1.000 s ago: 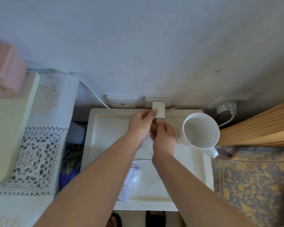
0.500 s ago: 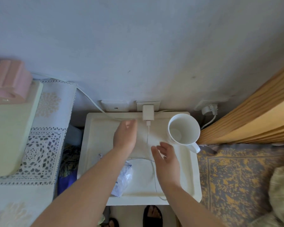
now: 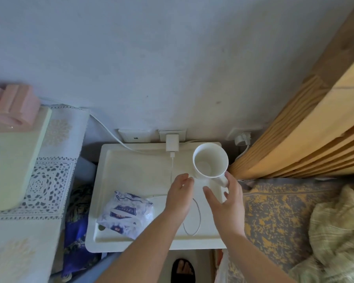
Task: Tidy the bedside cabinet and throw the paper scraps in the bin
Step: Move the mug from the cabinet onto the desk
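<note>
On the white bedside cabinet (image 3: 131, 172), left hand (image 3: 179, 199) and right hand (image 3: 227, 203) hover empty and loose-fingered beside the mug (image 3: 209, 162) at its back right. Tidying is under way; grasping the handle looks next.

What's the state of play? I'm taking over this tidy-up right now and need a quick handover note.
Left hand: loosely curled, holding nothing visible, over the cabinet top.
Right hand: open, fingers beside the handle of the mug, no grip yet.
Done: charger plugged into the wall socket.
Its cable loops loose on the top; tissue packet lies front left.
Left: tidy mug, cable, packet; no scraps or bin in view.
</note>
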`<state>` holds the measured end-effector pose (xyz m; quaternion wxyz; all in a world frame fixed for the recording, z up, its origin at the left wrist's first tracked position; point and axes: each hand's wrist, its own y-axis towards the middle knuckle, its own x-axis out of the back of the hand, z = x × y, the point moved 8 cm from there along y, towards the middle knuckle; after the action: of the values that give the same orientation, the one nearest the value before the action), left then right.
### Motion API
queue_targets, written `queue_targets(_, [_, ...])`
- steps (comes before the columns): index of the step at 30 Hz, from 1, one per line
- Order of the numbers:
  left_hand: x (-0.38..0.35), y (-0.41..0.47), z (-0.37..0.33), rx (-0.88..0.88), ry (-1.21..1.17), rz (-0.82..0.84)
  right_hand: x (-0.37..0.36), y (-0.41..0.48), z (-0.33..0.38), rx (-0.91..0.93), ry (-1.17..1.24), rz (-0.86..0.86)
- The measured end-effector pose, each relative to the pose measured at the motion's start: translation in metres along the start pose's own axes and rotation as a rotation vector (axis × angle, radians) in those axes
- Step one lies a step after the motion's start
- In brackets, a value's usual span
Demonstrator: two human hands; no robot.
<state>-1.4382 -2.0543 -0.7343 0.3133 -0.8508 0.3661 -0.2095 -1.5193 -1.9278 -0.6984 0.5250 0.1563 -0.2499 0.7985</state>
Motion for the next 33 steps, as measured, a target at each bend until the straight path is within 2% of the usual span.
queue_targets(5, [-0.007,0.01,-0.006,0.024,0.024,0.064,-0.003,0.018,0.009,0.114,-0.032,0.008])
queue_targets(11, [-0.001,0.022,-0.008,0.059,-0.055,0.03,-0.005,0.04,0.025,0.22,-0.076,0.032])
queue_targets(18, [0.006,0.016,-0.005,0.112,-0.139,0.016,0.0,0.04,0.038,0.277,-0.003,0.02])
queue_targets(24, [0.007,-0.007,-0.023,0.262,-0.459,0.039,0.017,0.029,0.082,0.375,0.015,0.056])
queue_targets(33, [0.05,-0.052,-0.092,0.109,-0.754,0.107,0.03,0.003,0.206,0.574,0.097,0.21])
